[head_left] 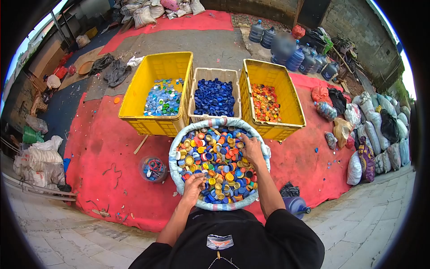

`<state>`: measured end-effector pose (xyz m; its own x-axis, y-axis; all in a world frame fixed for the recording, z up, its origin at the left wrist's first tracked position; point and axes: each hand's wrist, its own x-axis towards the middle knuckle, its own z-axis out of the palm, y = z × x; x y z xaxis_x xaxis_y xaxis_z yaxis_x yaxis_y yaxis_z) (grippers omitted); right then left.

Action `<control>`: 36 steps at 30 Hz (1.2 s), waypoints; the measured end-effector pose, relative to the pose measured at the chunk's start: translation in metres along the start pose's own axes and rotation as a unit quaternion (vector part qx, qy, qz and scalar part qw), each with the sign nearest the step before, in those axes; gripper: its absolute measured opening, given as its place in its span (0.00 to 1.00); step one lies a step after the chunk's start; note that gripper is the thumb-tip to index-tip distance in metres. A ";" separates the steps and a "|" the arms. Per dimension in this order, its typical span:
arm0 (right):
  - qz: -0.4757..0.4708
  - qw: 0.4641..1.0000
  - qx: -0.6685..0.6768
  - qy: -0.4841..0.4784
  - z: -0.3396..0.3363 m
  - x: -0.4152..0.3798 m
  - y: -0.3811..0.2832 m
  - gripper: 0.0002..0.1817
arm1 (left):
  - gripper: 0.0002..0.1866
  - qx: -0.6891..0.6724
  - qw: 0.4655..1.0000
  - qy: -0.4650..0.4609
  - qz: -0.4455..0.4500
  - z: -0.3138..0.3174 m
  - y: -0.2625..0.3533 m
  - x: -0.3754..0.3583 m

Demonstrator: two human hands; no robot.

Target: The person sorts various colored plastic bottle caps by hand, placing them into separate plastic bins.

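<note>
A round sack point(264, 158) with a rolled, pale blue rim stands in front of me, full of mixed bottle caps point(218, 161) in blue, yellow, orange, red and white. Over its lower left part is my left hand point(193, 187), fingers curled together; whatever they hold is hidden. My right hand point(252, 150) reaches in at the upper right side, its bent fingers closed down among the caps, and I cannot make out what is between them. Behind the sack, a white crate point(192, 101) holds dark blue caps point(214, 96).
A yellow crate point(134, 96) at left holds light blue, white and green caps; another yellow crate point(293, 98) holds orange and red ones. A clear tub point(153, 170) stands left of the sack. Large water bottles point(295, 58) and filled sacks point(369, 130) line the right side.
</note>
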<state>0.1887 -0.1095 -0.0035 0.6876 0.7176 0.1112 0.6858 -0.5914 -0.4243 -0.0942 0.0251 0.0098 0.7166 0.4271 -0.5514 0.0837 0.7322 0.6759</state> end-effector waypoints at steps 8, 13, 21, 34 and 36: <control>-0.021 0.997 0.041 0.062 0.007 -0.004 0.000 0.32 | 0.10 0.060 0.998 -0.009 -0.006 0.016 0.002 0.011; 0.087 0.952 0.268 0.123 -0.014 -0.028 -0.019 0.30 | 0.16 0.250 0.960 -0.008 0.124 0.042 0.005 0.047; 0.218 0.797 0.551 0.115 -0.019 -0.098 -0.025 0.27 | 0.25 0.569 0.732 0.010 0.374 0.090 -0.002 0.137; 0.273 0.720 0.625 0.127 -0.023 -0.154 -0.039 0.27 | 0.21 0.633 0.684 0.043 0.361 0.114 -0.021 0.169; 0.279 0.716 0.627 0.123 -0.022 -0.153 -0.038 0.27 | 0.20 0.623 0.705 0.040 0.337 0.117 -0.017 0.167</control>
<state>0.0626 -0.2052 0.0158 0.8980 0.3204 -0.3017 -0.3615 0.1460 -0.9209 0.1048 0.0219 -0.0368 0.8477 0.5194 0.1083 0.3209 -0.6645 0.6749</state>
